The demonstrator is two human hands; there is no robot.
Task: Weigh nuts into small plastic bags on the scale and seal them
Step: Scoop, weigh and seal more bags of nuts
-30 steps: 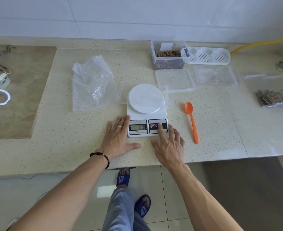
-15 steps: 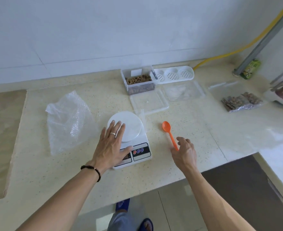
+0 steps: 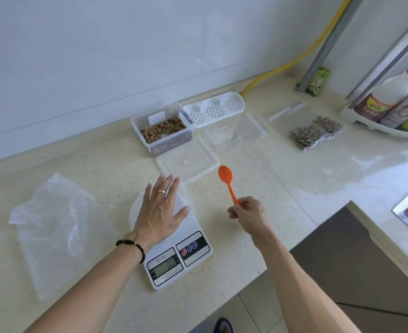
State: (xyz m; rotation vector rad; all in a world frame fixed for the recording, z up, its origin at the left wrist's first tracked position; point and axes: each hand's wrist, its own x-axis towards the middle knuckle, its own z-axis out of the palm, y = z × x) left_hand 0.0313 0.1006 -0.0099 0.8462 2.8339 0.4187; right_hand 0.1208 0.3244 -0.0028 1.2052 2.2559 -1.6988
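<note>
Fingers of the right hand (image 3: 247,213) now pinch the orange spoon (image 3: 227,180); left hand (image 3: 160,211) stays flat over the scale (image 3: 188,251)

bare counter (image 3: 258,188) lies between spoon (image 3: 227,181) and bagged nuts (image 3: 316,134).

The scene is evenly and brightly lit; glare is seen on the countertop (image 3: 378,164) at right, and edges are bent by wide-angle distortion.

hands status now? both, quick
Left hand: open, fingers flat on the scale platter.
Right hand: closed, pinching the orange spoon by its handle end.
</note>
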